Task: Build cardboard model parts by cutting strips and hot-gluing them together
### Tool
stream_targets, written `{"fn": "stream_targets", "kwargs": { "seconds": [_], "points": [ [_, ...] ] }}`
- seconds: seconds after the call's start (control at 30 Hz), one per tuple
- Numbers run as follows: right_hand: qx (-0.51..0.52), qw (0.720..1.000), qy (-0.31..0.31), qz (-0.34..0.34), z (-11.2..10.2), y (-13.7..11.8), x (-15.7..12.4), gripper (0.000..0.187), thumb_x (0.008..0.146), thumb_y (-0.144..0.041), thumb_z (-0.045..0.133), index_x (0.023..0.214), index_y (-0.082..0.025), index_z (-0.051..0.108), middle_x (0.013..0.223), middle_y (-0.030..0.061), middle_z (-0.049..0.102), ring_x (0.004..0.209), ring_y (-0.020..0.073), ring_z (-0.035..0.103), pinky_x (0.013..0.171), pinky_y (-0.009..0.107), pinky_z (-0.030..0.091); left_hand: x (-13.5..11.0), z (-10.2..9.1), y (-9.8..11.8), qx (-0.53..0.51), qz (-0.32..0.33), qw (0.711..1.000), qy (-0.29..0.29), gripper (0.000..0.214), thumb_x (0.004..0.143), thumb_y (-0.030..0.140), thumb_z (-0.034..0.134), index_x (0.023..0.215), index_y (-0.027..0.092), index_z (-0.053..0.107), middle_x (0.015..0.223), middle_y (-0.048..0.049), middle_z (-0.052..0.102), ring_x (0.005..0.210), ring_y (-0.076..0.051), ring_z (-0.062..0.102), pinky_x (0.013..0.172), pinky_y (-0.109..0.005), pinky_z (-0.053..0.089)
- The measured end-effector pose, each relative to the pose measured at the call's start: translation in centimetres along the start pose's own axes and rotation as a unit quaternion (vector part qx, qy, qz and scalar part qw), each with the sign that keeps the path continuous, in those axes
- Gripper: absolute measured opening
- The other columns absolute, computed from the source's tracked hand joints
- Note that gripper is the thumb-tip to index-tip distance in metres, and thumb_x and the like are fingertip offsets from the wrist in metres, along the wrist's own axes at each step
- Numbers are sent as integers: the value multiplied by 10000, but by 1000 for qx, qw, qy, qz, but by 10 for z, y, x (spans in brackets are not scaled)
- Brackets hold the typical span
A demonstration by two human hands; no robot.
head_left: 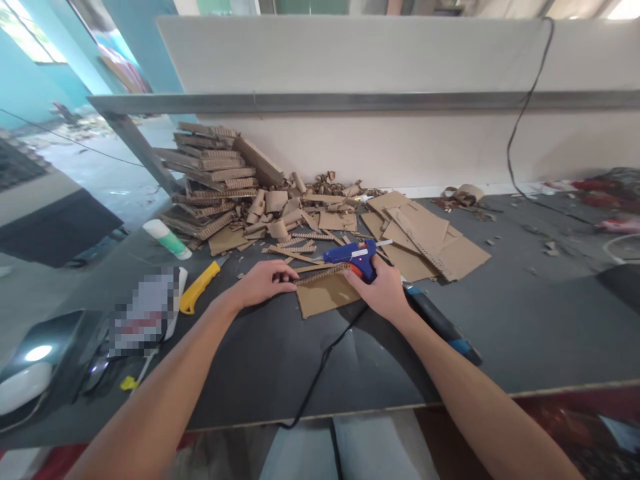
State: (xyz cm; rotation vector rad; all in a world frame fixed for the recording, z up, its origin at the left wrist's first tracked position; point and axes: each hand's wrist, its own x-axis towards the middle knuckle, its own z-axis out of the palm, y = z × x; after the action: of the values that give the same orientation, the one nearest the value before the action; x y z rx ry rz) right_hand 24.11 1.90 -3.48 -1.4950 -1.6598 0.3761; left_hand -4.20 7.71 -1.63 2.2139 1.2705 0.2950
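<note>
My right hand [383,290] is closed around a blue hot glue gun [353,256], its nozzle pointing left toward a corrugated cardboard strip [320,275]. My left hand [264,281] pinches the left end of that strip and holds it along the top edge of a flat cardboard piece [325,297] on the dark table [500,320]. The gun's black cord [320,373] runs down toward the table's front edge.
A heap of cardboard strips and rolls [220,180] lies at the back left, flat cardboard sheets [425,233] to the right. A yellow utility knife [199,287], a white-and-green bottle [167,239] and a dark blue-handled tool [440,323] lie near. A low wall [350,67] backs the table.
</note>
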Motion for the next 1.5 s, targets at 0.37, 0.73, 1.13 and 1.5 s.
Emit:
{"fn": "stream_targets", "kwargs": {
  "seconds": [0.37, 0.73, 1.13, 1.5],
  "points": [
    [21, 1000, 7, 8, -1, -1, 0, 285, 784, -493, 652, 785, -216, 586, 582, -18, 562, 519, 156, 508, 535, 275, 423, 0, 16, -3, -10, 47, 991, 125, 349, 876, 521, 604, 1012, 249, 775, 938, -30, 687, 750, -147, 618, 689, -259, 459],
    [11, 1000, -6, 3, 0, 4, 1, 296, 774, -493, 666, 803, -203, 613, 600, -9, 596, 516, 153, 513, 540, 277, 420, -7, 19, 14, -41, -2, 985, 167, 343, 908, 492, 579, 1019, 220, 754, 785, -24, 748, 582, -141, 647, 669, -278, 529],
    [-11, 999, -4, 30, 4, 10, 0, 326, 770, -529, 661, 743, -217, 571, 573, -19, 554, 517, 159, 492, 518, 280, 394, -5, 24, 16, -274, -56, 956, 92, 383, 919, 434, 564, 1180, 157, 608, 639, -18, 690, 485, -144, 629, 455, -248, 527],
    [-22, 999, -1, 32, 5, 9, 0, 347, 778, -552, 649, 773, -209, 599, 559, -22, 550, 508, 165, 502, 523, 285, 398, -8, 27, 20, -200, -72, 969, 129, 383, 931, 437, 530, 1216, 186, 588, 635, -3, 694, 465, -147, 609, 488, -266, 528]
  ]
}}
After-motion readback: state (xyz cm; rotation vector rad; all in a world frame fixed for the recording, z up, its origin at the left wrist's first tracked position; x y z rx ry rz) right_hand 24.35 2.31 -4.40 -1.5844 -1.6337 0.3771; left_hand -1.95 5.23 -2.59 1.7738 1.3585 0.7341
